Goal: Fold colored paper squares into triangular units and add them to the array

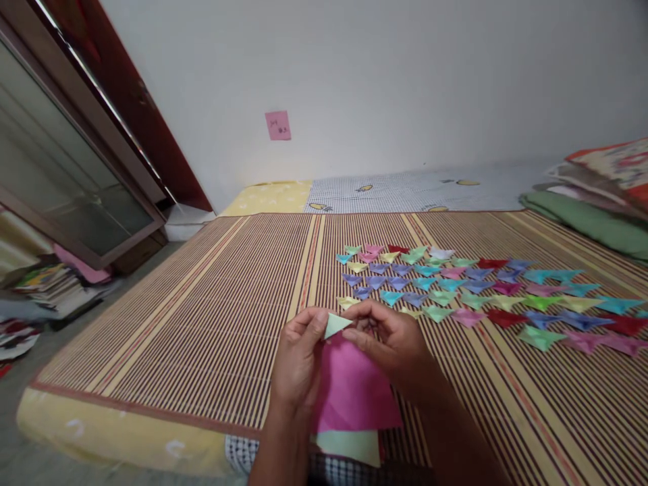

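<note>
Between my two hands is a small pale green folded paper (336, 325), triangular in outline. My left hand (300, 351) pinches its left side between thumb and fingers. At its right tip, the thumb and index finger of my right hand (387, 337) close on the paper. Below them lies a bright pink paper sheet (357, 391), with a pale green sheet (352, 445) showing under its near edge. Rows of small folded paper pieces (444, 297) in many colours spread out beyond and to the right of my right hand.
A striped bamboo mat (202, 337) covers the bed. Folded bedding with a green cloth (582, 219) is stacked at the right. A pink note (278, 125) sticks to the white wall (379, 81). Books (50, 287) and a glass-panelled cabinet (75, 148) stand at the left.
</note>
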`<state>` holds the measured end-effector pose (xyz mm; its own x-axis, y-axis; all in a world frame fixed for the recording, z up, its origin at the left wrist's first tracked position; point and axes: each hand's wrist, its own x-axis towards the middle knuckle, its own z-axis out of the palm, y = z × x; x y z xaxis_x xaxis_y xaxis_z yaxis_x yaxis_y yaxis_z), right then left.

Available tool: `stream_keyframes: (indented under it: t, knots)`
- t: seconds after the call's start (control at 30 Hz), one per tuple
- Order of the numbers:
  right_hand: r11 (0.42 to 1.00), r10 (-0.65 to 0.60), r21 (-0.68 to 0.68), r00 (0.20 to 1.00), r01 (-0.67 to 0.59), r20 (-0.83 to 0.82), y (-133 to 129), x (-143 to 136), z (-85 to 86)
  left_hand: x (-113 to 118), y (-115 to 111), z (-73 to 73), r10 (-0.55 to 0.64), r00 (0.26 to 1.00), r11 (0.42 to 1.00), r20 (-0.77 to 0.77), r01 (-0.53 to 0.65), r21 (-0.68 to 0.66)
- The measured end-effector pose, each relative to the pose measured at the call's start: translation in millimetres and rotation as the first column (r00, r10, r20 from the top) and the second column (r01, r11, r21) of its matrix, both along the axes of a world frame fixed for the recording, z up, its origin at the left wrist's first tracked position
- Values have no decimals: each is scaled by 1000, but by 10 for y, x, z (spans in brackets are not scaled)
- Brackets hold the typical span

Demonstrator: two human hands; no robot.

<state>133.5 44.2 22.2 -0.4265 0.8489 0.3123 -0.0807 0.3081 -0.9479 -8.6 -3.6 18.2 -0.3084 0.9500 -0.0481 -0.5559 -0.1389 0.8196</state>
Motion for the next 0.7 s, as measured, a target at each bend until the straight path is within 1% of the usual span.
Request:
stream_keyframes:
  t: [0.07, 0.2, 0.3, 0.37, 0.4, 0.47, 0.53, 0.57, 0.6, 0.63, 0.67, 0.7]
  knots:
    - [1000, 3, -18, 999, -4, -34, -4, -9, -15, 39, 9, 19, -21, 995, 1000, 102, 22, -10]
    - [1000, -11, -8, 999, 11, -48, -8, -22, -19, 85, 16, 38, -39, 970, 999, 241, 41, -2]
    - [1000, 9, 9, 998, -9, -55, -7, -23, -7, 88, 22, 35, -66, 949, 998, 308, 66, 11]
    - [999, 10, 33, 998, -8, -55, -19, -33, 5, 98, 27, 29, -79, 948, 997, 308, 75, 24]
    - [998, -15, 58, 999, 17, -45, -32, -45, 10, 111, 28, 24, -80, 955, 997, 287, 75, 30]
    - [981, -133, 138, 991, 133, -6, -67, -80, 17, 150, 25, 13, -65, 976, 998, 206, 60, 33]
    - [924, -309, 243, 951, 294, 23, -105, -123, 11, 202, 12, 5, -7, 998, 1000, 69, 6, 19]
    - [883, -389, 295, 921, 365, 26, -118, -143, 2, 227, 1, 5, 52, 998, 999, -26, -52, 6]
    - [838, -457, 344, 889, 423, 19, -125, -159, -11, 251, -12, 7, 124, 982, 992, -141, -126, -1]
    - [790, -512, 393, 859, 470, 3, -125, -169, -26, 272, -28, 13, 208, 945, 977, -253, -211, 15]
    - [741, -558, 440, 830, 508, -18, -117, -173, -42, 290, -45, 21, 295, 891, 955, -344, -291, 65]
    - [691, -594, 485, 803, 536, -41, -104, -170, -58, 305, -63, 30, 354, 837, 934, -417, -334, 122]
